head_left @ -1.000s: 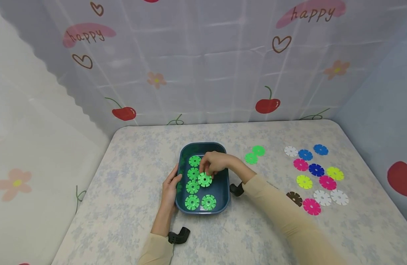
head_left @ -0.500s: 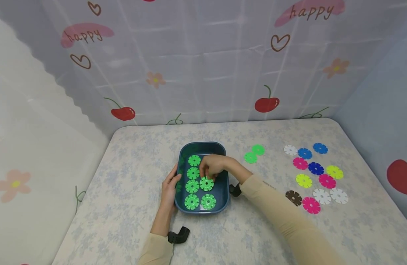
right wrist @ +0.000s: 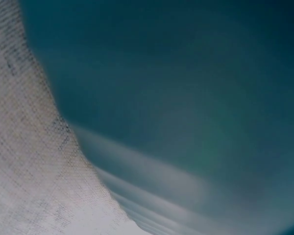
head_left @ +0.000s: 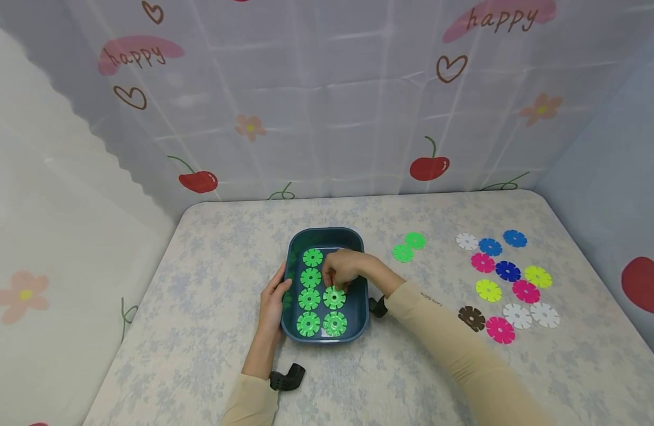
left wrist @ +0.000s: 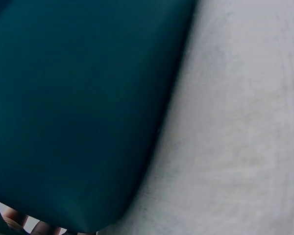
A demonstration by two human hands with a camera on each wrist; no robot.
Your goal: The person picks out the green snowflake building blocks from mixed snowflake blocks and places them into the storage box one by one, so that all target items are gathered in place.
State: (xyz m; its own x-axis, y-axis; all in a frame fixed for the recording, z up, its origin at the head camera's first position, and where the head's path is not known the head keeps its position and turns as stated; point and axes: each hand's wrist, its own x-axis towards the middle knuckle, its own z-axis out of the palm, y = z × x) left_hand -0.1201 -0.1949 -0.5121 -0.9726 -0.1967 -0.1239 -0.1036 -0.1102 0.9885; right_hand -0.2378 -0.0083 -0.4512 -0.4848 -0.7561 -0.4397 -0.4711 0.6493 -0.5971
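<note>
A deep teal plastic tray (head_left: pixel 358 310) sits on the table, with several green notched discs (head_left: pixel 308 299) lying flat in it, most in a column along its left side. My left hand (head_left: pixel 272 303) grips the tray's left wall, thumb over the rim. Its fingers (left wrist: pixel 41 228) peek out at the bottom of the left wrist view, past the tray's dark side (left wrist: pixel 88 122). Inside the tray, my right hand (head_left: pixel 345 266) pinches the upper edge of a green disc (head_left: pixel 334 299), just above another disc at the lower right. Only blurred tray wall (right wrist: pixel 137 98) fills most of the right wrist view.
Two green discs (head_left: pixel 415 240) lie on the table right of the tray. Farther right are loose discs in white, blue, pink (head_left: pixel 500 330), yellow (head_left: pixel 489 290) and brown (head_left: pixel 472 318). A printed curtain (head_left: pixel 327 118) hangs behind the table.
My right hand has lowered the green disc and shifted it slightly right and toward the near end of the tray. The left hand has stayed on the tray's side.
</note>
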